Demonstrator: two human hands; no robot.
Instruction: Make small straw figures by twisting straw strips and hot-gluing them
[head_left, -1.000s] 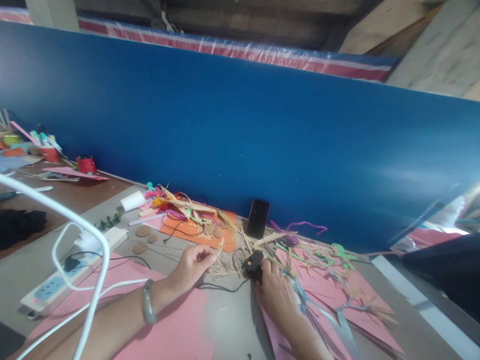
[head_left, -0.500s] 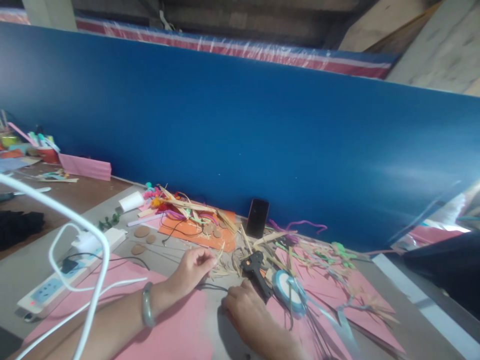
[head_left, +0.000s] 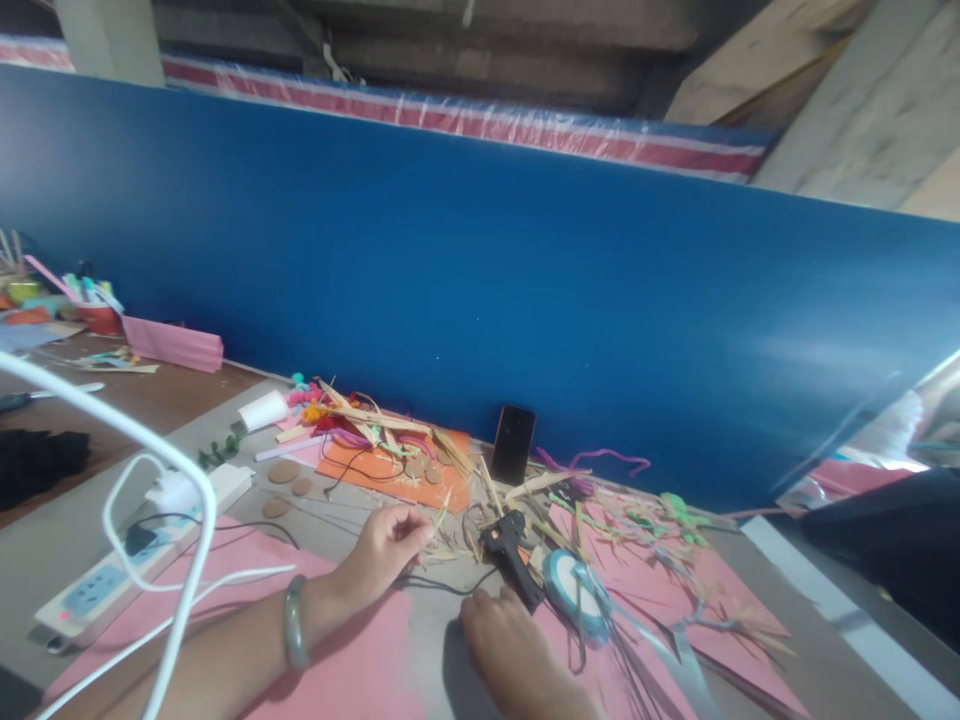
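Note:
My left hand [head_left: 386,550], with a bangle on its wrist, pinches a thin pale straw strip [head_left: 444,507] between thumb and forefinger over the middle of the table. Lower and to the right, my right hand [head_left: 502,635] is curled with its knuckles up. Whatever its fingers hold, if anything, is hidden. Just beyond it lies a black hot glue gun [head_left: 512,560], its handle close to the knuckles. A roll of light blue ribbon [head_left: 576,592] rests to the right of the glue gun. Straw scraps [head_left: 442,545] are scattered around the left fingertips.
A black phone [head_left: 514,445] leans against the blue partition [head_left: 480,250]. Orange card [head_left: 375,468] bears straw and pipe cleaners. On the left, a power strip [head_left: 97,590] lies beneath a looping white cable [head_left: 199,500]. Pink sheets [head_left: 352,660] and wooden discs [head_left: 283,471] lie nearby.
My right hand has shifted slightly right and down, nearer the glue gun handle, uncovering more of the black cord. My left hand keeps its pinch on the straw strip. The view has tilted slightly.

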